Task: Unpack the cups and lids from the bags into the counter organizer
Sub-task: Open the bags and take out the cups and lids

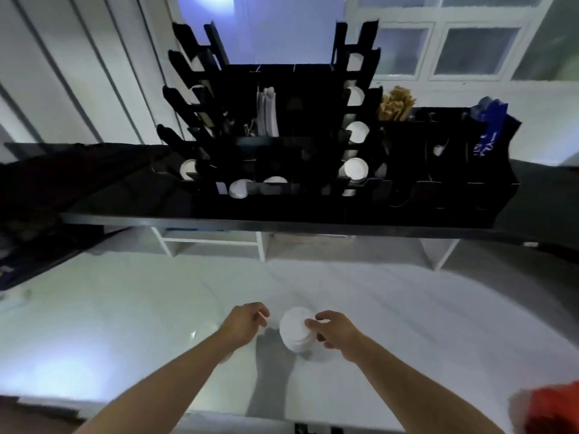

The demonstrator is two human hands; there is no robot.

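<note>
A stack of white lids (294,330) sits low in the middle, over the pale lower counter. My right hand (336,332) grips the stack from its right side. My left hand (247,321) hovers just left of the stack with its fingers curled, pinching what looks like a thin clear bag edge; the blur hides it. The black counter organizer (282,145) stands on the dark upper counter, with white cups and lids in its side slots (355,169) and along its front row (239,187).
Brown stir sticks (396,103) and a blue packet (492,126) stand in a second black caddy on the right. The dark counter edge (282,225) juts out above the pale worktop (125,308). Something red (551,408) lies at the lower right corner.
</note>
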